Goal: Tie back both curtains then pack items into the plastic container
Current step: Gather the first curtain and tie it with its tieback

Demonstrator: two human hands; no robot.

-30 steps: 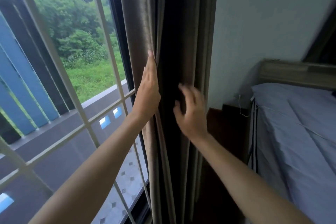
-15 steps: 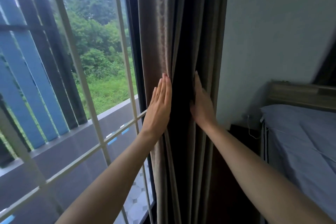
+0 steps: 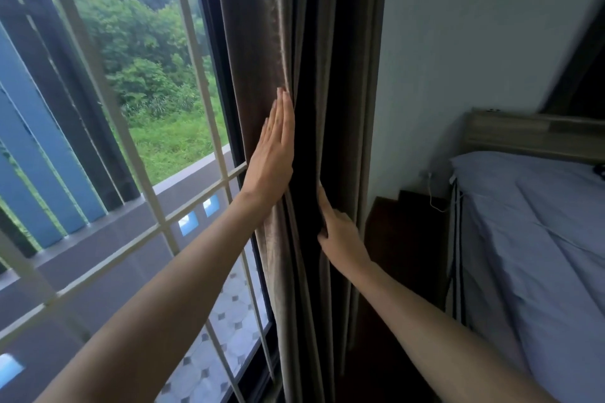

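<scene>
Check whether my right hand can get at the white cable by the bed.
Probably yes: the right hand rests on the curtain, and only open space above the dark bedside table lies between it and the white cable.

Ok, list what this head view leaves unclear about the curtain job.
- Right hand: fingers partly buried in the curtain folds, head view; grip unclear.
- Curtain top and hem: cut off by the frame edges.
- Tie-back, second curtain, plastic container: nowhere in the head view.
</scene>
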